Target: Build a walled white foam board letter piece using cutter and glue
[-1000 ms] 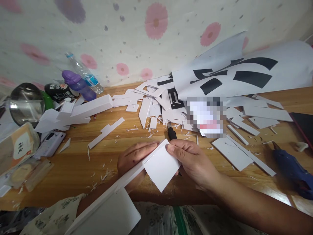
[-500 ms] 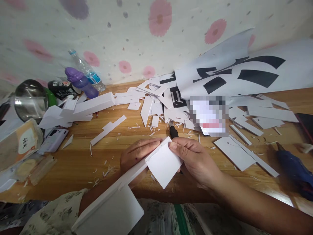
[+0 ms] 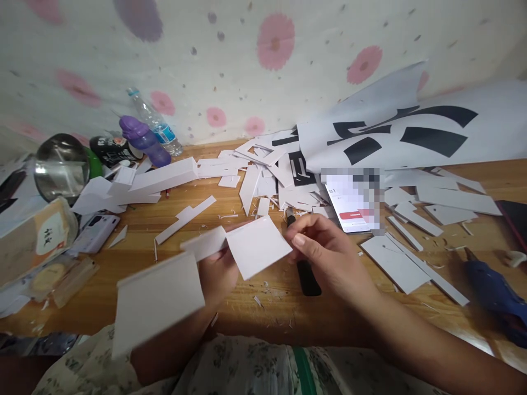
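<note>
My left hand is closed round a white foam-board piece from below. Its fingers are mostly hidden behind the board. The piece is a narrow strip with two square flaps, a larger flap at lower left and a smaller flap at upper right. My right hand has its thumb and fingers pinched at the right corner of the smaller flap. A black-handled cutter knife lies on the table, partly behind the right hand.
White board offcuts are heaped along the wall. A lit phone lies right of centre, near a printed paper sheet. A blue glue gun rests at right. Bottles, a metal bowl and a food package stand at left.
The foam-board piece has turned, so its flaps face up more and its strip shows less. My left hand has slid beneath it. My right hand has shifted slightly right, uncovering the knife handle.
</note>
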Tool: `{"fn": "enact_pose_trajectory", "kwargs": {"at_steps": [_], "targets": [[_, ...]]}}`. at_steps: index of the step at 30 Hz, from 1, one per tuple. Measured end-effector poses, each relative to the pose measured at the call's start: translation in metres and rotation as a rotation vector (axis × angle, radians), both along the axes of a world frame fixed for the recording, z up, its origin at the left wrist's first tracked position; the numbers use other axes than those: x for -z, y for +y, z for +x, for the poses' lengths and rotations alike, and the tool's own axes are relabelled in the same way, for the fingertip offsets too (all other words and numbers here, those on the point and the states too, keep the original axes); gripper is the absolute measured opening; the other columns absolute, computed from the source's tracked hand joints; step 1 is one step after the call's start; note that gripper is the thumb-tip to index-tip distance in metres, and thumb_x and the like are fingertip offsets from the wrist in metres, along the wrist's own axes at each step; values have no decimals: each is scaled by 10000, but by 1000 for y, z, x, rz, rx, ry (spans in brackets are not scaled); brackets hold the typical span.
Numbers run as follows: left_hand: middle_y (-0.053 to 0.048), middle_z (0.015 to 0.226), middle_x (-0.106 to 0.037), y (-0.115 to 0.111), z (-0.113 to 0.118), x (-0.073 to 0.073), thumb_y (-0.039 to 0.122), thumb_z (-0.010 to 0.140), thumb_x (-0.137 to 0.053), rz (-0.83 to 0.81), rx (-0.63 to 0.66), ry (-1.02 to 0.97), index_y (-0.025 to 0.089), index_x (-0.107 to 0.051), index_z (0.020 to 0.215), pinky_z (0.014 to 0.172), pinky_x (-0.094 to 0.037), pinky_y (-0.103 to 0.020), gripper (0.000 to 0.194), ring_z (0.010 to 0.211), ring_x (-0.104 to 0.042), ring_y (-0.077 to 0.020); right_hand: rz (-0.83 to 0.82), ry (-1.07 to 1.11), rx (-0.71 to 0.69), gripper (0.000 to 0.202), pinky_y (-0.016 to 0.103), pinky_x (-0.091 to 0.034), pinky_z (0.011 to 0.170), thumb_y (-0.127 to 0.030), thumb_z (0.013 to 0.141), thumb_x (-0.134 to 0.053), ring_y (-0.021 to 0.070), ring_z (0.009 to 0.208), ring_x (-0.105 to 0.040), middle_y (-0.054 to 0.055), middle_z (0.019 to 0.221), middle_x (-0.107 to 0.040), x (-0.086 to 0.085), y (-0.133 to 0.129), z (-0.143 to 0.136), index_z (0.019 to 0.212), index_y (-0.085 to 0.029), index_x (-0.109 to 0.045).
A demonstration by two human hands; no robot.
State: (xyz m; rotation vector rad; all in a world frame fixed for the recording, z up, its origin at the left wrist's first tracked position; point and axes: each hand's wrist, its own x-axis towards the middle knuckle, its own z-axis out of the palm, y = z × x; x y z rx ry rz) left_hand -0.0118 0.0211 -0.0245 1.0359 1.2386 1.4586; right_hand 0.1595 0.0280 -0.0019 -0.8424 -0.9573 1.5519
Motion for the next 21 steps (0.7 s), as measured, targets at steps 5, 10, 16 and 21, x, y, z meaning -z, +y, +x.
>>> {"fn": "enact_pose_trajectory", "kwargs": {"at_steps": [5,10,16,21], "targets": [[1,662,-688,17,2,1,321,550,-820,-33,-10,-248,170,-641,686,605,-552,-272,271,651,-666,-162,49,-25,173,229,219,-389,511,-227,653,-779,73,498,-499,-52,517,-560,0,8,6,595,-178,-563],[-46,636,-697,15,2,-5,276,615,-771,-307,204,-291,122,-648,750,499,-516,-215,239,540,-648,-136,85,6,225,179,247,-426,557,-231,590,-810,93,528,-543,-22,542,-621,1,13,10,584,-177,-640],[-67,606,-699,-7,-5,-8,261,653,-743,-541,406,-271,97,-644,779,444,-487,-189,229,474,-620,-120,116,6,233,175,272,-456,587,-277,581,-823,111,552,-569,-13,562,-638,0,12,13,591,-194,-669],[-49,591,-685,-29,-13,-2,282,692,-724,-708,521,-201,98,-640,819,418,-476,-181,239,438,-600,-105,160,-12,181,184,287,-462,596,-300,573,-833,121,559,-572,-9,581,-642,-3,6,8,602,-205,-678]]}}
